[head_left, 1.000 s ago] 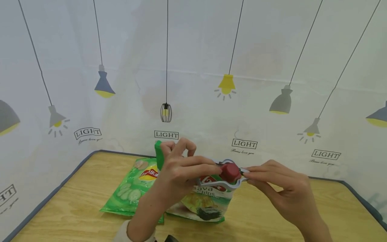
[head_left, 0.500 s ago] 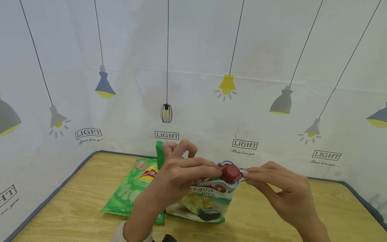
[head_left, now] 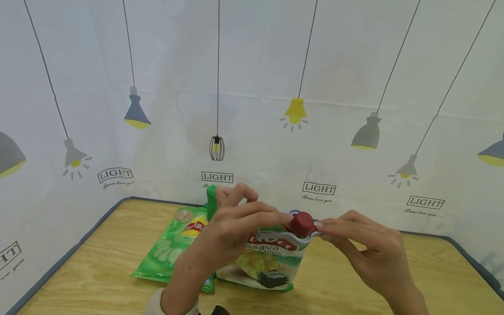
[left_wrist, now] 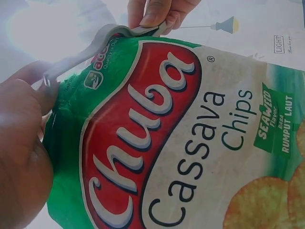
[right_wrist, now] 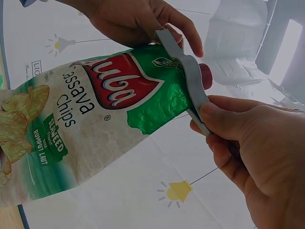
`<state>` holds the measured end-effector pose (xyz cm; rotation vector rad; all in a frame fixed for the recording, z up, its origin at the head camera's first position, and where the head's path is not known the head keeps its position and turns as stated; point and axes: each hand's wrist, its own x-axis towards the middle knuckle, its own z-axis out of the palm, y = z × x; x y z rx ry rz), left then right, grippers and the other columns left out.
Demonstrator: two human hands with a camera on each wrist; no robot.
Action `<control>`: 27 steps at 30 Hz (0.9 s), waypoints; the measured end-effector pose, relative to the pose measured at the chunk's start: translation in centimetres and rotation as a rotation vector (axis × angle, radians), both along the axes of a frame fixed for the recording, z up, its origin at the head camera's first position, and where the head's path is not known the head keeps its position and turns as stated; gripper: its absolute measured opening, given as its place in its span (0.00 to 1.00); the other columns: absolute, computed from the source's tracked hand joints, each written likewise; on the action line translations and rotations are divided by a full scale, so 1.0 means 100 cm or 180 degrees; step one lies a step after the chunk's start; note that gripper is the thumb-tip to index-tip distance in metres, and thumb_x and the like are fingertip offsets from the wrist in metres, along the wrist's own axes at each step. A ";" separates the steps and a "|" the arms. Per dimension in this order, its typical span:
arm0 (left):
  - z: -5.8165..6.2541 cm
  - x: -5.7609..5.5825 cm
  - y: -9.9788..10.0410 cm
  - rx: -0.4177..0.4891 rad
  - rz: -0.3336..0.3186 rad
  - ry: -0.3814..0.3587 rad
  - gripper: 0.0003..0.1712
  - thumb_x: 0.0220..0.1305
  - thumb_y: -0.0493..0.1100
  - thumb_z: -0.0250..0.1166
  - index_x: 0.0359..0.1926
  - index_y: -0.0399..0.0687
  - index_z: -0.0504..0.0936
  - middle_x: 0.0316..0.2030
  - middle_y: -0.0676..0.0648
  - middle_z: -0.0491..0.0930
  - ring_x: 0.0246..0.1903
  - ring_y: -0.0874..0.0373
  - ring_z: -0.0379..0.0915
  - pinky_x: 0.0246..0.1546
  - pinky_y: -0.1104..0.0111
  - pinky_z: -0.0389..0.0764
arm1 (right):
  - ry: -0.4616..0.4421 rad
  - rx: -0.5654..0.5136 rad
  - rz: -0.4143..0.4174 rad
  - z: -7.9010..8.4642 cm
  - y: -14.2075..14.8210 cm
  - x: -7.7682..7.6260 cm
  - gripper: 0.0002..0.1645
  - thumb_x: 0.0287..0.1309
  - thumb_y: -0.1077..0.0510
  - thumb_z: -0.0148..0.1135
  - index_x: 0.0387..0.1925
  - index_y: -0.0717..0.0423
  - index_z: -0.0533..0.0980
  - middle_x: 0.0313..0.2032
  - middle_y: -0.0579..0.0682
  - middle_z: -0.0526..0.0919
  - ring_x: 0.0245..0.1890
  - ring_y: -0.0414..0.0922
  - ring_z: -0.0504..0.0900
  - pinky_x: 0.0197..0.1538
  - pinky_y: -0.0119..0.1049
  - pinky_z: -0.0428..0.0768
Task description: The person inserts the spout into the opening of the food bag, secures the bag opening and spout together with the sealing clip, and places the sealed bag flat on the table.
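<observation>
A bag of cassava chips (head_left: 271,264) stands upright on the table, its top running between the arms of a grey bag clip (right_wrist: 190,78). A red cap (head_left: 302,224) sticks up from the middle of the clip. My left hand (head_left: 232,225) holds the clip's left end with the bag's top corner, forefinger reaching to the cap in the head view. At the opposite end, my right hand (head_left: 372,251) pinches the clip between thumb and fingers, as the right wrist view shows. In the left wrist view, my left hand (left_wrist: 21,143) partly covers the bag's edge.
Left of the cassava bag, a green bag of chips (head_left: 165,253) lies on the wooden table (head_left: 98,262), partly behind my left forearm. A dark object (head_left: 220,310) shows at the bottom edge. Behind the table hangs a white curtain (head_left: 260,131) printed with lamps.
My left forefinger has stretched out onto the red cap. The clip's front arm has risen on the bag, showing more of its red logo. The right hand has hardly moved.
</observation>
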<state>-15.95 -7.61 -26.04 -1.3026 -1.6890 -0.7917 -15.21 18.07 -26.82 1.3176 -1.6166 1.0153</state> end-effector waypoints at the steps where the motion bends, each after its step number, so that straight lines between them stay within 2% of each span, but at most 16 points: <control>1: 0.000 0.000 0.000 0.0019 -0.0042 -0.0017 0.18 0.69 0.29 0.53 0.48 0.53 0.82 0.39 0.58 0.83 0.38 0.58 0.62 0.36 0.56 0.48 | 0.0005 0.0002 -0.0002 0.000 0.000 0.000 0.09 0.55 0.63 0.68 0.35 0.67 0.84 0.28 0.52 0.84 0.28 0.39 0.81 0.32 0.24 0.76; 5: 0.002 0.000 0.001 0.0100 -0.0155 0.0051 0.14 0.74 0.42 0.50 0.50 0.49 0.80 0.39 0.54 0.80 0.38 0.57 0.64 0.37 0.56 0.50 | 0.0010 0.0008 0.0017 0.000 0.000 0.000 0.08 0.56 0.63 0.67 0.35 0.67 0.84 0.28 0.52 0.84 0.27 0.39 0.81 0.30 0.24 0.75; 8: 0.003 0.000 0.002 0.0113 -0.0148 0.0126 0.17 0.71 0.50 0.53 0.50 0.47 0.80 0.38 0.53 0.78 0.39 0.56 0.65 0.37 0.56 0.52 | 0.0021 -0.0005 0.0059 0.001 -0.001 0.000 0.08 0.56 0.64 0.67 0.35 0.67 0.84 0.28 0.52 0.84 0.28 0.39 0.81 0.30 0.25 0.75; 13: 0.003 0.002 0.001 0.0011 -0.0069 0.0056 0.22 0.65 0.57 0.58 0.50 0.48 0.81 0.38 0.53 0.78 0.40 0.56 0.64 0.38 0.55 0.53 | 0.0064 -0.0034 0.0102 0.001 -0.002 -0.001 0.08 0.56 0.64 0.67 0.34 0.68 0.83 0.30 0.54 0.85 0.29 0.41 0.82 0.32 0.25 0.76; 21: 0.000 0.003 0.000 -0.0173 0.0215 -0.0040 0.22 0.59 0.58 0.66 0.51 0.53 0.81 0.39 0.55 0.77 0.44 0.53 0.62 0.41 0.55 0.57 | 0.0087 0.0004 0.0038 -0.001 0.000 -0.002 0.08 0.56 0.64 0.67 0.35 0.67 0.84 0.30 0.53 0.85 0.29 0.40 0.81 0.30 0.25 0.75; 27: -0.001 0.002 0.000 -0.0214 0.0279 -0.0054 0.23 0.56 0.56 0.69 0.51 0.54 0.81 0.39 0.55 0.78 0.45 0.51 0.61 0.42 0.55 0.57 | 0.0102 0.0051 -0.0062 -0.001 0.001 -0.001 0.08 0.57 0.63 0.66 0.35 0.66 0.84 0.31 0.52 0.86 0.29 0.40 0.81 0.32 0.25 0.76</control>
